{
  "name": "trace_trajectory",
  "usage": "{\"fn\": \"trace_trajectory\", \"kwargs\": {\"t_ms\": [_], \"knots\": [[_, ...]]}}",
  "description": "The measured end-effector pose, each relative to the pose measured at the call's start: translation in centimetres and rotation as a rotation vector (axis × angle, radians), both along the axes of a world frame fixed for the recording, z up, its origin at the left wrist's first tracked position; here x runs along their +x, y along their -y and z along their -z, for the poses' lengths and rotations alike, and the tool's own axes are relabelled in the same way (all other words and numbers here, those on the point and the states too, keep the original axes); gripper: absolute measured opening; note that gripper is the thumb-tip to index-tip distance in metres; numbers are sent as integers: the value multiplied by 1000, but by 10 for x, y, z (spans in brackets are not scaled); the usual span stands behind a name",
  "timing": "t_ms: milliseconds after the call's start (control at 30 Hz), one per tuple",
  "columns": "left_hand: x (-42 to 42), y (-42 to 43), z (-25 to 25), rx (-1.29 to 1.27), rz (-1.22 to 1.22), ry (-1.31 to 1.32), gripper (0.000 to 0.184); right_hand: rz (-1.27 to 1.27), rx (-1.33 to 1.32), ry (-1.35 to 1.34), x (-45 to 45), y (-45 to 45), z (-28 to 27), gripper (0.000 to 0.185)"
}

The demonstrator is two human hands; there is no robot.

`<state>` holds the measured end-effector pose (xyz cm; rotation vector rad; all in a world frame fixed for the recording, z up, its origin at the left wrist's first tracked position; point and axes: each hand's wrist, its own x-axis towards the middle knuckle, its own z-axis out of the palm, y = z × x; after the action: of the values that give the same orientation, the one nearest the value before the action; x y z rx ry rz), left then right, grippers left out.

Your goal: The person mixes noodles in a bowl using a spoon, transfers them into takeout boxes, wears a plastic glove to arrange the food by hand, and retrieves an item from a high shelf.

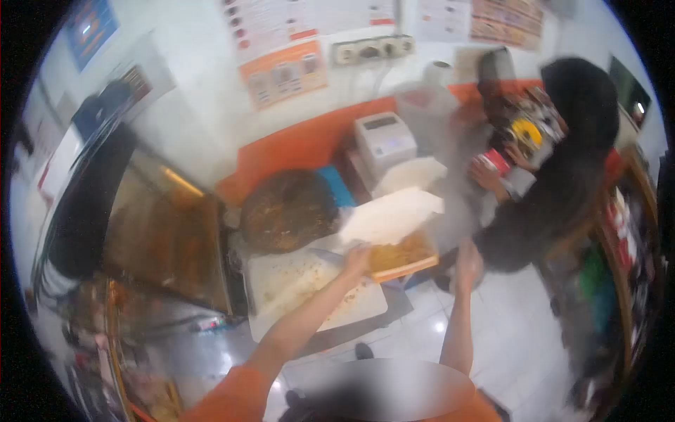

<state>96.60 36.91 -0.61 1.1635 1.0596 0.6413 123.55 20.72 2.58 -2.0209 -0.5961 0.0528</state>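
My left hand [357,260] grips the left side of an open takeaway box [404,269], its fingers partly hidden. Golden-brown food [401,252] lies inside the box, and its white lid [390,216] stands raised at the back. To the right of the box is my right hand [469,267], apart from it and smeared by motion, so its fingers do not show clearly. Below and left of the box, a white cutting board [281,299] is strewn with crumbs. What looks like a knife blade [328,257] lies across the board beside my left hand.
A round dark wooden block [288,211] sits behind the cutting board. At the back stands a white label printer [385,141]. A glass display case [162,239] is at left. On the right, a person in black [555,176] handles a red-and-white box [492,162].
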Motion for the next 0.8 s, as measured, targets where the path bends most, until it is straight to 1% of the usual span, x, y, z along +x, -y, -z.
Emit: {"fn": "trace_trajectory", "kwargs": {"t_ms": [33, 67, 100, 133, 167, 200, 233, 300, 333, 367, 400, 433, 467, 500, 533, 567, 600, 633, 667, 700, 733, 767, 800], "knots": [[32, -6, 0, -94, -6, -42, 40, -79, 168, -36, -9, 14, 17, 49], [64, -11, -1, -189, -14, -84, 42, -274, 10, -282, -5, 29, 25, 43], [93, -24, 54, -193, -71, -16, 41, -373, 102, -426, -16, 29, 24, 40], [106, -35, 71, -161, 57, 22, 41, -460, 185, -579, -27, 28, 24, 39], [115, -42, 74, -127, 182, 65, 43, -499, 238, -683, -44, 22, 10, 41], [130, -32, 79, -124, 6, 120, 43, -570, 261, -678, -45, 8, 16, 44], [131, -10, 42, -120, -163, 172, 42, -632, 285, -681, -39, -6, 24, 49], [71, 21, -34, -6, 138, -2, 43, -756, 266, -759, -4, -38, 62, 50], [55, 28, -46, 41, 268, -31, 45, -767, 356, -895, 16, -53, 93, 48], [27, 64, -69, -25, 274, 89, 36, -768, 456, -1027, 33, -49, 122, 47], [-14, 103, -91, -88, 285, 212, 30, -741, 436, -887, 44, -43, 131, 43], [-59, 130, -98, -42, 288, 354, 27, -670, 392, -732, 46, -35, 130, 39], [-114, 161, -130, 60, 305, 367, 35, -588, 335, -583, 48, -27, 128, 35], [-167, 179, -163, 117, 193, 419, 27, -527, 329, -470, 35, -11, 115, 34], [-225, 189, -191, 444, 42, 222, 25, -458, 315, -359, 14, 6, 92, 34], [-288, 170, -210, 390, -290, 404, 26, -470, 373, -288, -16, -14, 68, 38], [-345, 171, -241, 606, -548, 205, 28, -478, 377, -288, -31, -13, 70, 38], [-389, 175, -292, 513, -847, 182, 25, -479, 301, -408, -41, -6, 73, 35], [-436, 164, -310, 695, -1145, 36, 27, -469, 219, -527, -55, 7, 75, 32], [-483, 159, -337, 1009, -1184, 24, 27, -463, 223, -526, -91, 21, 58, 32], [-522, 148, -361, 1166, -1253, 8, 29, -544, 122, -506, -139, 27, 27, 31], [-543, 143, -388, 1154, -1228, 126, 30, -621, 20, -478, -168, 33, 6, 31], [-554, 145, -412, 1133, -1201, 244, 32, -740, 161, -498, -181, 30, 27, 26]]}}
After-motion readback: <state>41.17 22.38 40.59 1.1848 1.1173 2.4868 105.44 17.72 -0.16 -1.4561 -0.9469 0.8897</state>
